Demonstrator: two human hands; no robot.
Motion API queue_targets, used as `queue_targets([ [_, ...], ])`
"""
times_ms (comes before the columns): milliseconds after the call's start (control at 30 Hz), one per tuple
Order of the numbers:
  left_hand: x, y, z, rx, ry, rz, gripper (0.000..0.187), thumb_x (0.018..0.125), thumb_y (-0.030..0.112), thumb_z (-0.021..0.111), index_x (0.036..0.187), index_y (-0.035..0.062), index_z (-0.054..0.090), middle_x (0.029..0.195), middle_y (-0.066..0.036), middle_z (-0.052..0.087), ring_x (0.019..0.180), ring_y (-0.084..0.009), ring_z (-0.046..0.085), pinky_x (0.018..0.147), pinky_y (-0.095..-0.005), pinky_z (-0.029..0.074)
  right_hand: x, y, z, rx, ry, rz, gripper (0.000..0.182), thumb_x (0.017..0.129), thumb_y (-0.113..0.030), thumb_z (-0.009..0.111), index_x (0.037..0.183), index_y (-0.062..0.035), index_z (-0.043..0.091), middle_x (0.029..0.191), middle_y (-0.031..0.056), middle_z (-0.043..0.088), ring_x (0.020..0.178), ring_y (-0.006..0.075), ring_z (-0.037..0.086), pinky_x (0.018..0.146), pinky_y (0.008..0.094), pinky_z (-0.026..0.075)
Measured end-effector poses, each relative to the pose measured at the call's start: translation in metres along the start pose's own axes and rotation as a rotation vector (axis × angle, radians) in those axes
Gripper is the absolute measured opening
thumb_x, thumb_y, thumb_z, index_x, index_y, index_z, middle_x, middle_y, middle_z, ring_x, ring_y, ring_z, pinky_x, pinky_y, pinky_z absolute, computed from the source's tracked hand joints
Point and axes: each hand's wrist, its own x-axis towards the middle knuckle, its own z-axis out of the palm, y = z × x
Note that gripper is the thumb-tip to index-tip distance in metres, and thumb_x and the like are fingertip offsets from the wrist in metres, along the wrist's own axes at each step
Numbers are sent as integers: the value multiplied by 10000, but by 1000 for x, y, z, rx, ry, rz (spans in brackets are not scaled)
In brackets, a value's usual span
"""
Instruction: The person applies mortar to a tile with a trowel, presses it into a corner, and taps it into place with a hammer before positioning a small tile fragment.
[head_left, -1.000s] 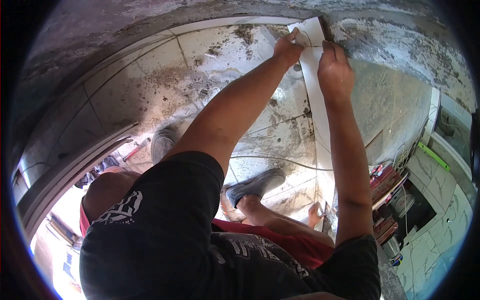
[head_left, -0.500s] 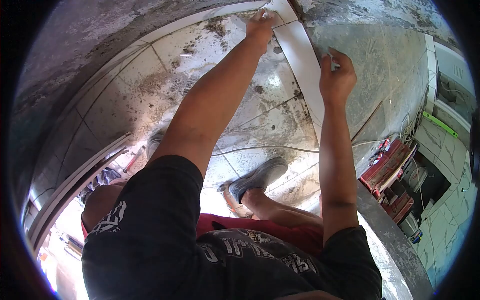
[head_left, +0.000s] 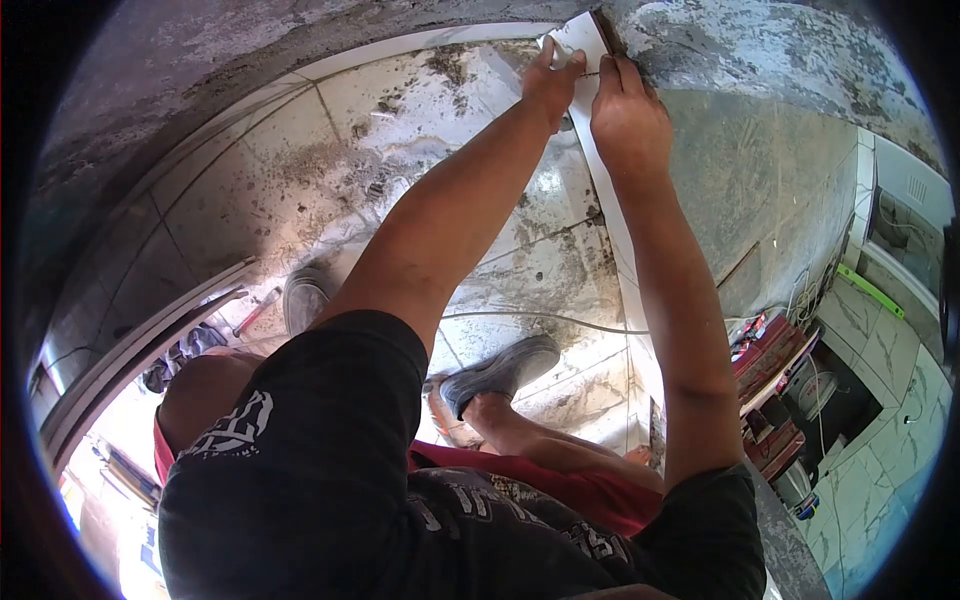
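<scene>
A short white tile piece point(head_left: 580, 38) sits at the corner by the rough wall, its dark side edge showing on the right. My left hand point(head_left: 550, 95) has its index finger and thumb at the piece's left and lower edge. Over the opposite side, the bent fingers of my right hand point(head_left: 632, 125) grip its right edge. Below both hands a long white tile strip point(head_left: 600, 190) runs toward me, partly covered by my right forearm. Anything small between the fingertips is too hidden to make out.
Dirty white floor tiles point(head_left: 420, 140) lie left of the strip; grey concrete point(head_left: 725, 140) is on the right. A cable point(head_left: 540, 317) crosses the floor by my shoe point(head_left: 500, 375). At right are red boxes point(head_left: 775, 380) and a green level point(head_left: 870, 290). Long boards point(head_left: 150, 350) lean at left.
My right hand has moved up and left from over the concrete onto the tile piece. My left hand has shifted slightly right and down, and the view has shifted a little.
</scene>
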Motion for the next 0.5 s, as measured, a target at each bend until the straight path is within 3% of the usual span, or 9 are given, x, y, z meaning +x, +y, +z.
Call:
queue_targets([
  [133, 1, 2, -2, -45, -33, 13, 775, 891, 329, 679, 1520, 166, 257, 1275, -101, 563, 1081, -210, 554, 859, -412, 471, 1, 4, 8, 17, 14, 2, 309, 838, -111, 557, 1135, -61, 625, 1149, 80, 629, 854, 267, 688, 719, 360, 573],
  [233, -2, 3, 0, -48, 52, 18, 825, 831, 343, 729, 1491, 80, 310, 1304, -179, 572, 1127, -255, 584, 953, -354, 454, 0, 4, 8, 24, -16, 9, 319, 828, -130, 575, 1134, -63, 629, 1139, 86, 630, 850, 276, 686, 721, 367, 571],
  [333, 5, 0, -4, 17, -4, 10, 800, 873, 312, 705, 1515, 125, 266, 1299, -129, 558, 1101, -231, 555, 886, -391, 460, 2, 5, 6, 36, -67, 20, 347, 819, -151, 592, 1154, -65, 618, 1147, 83, 625, 862, 284, 681, 731, 375, 568],
  [500, 3, 12, -9, 191, 28, 18, 781, 848, 330, 710, 1486, 98, 325, 1335, -173, 542, 1160, -255, 552, 934, -362, 448, 9, -2, -3, 53, -216, 89, 414, 809, -159, 601, 1213, -72, 577, 1202, 88, 597, 941, 300, 660, 789, 392, 556],
])
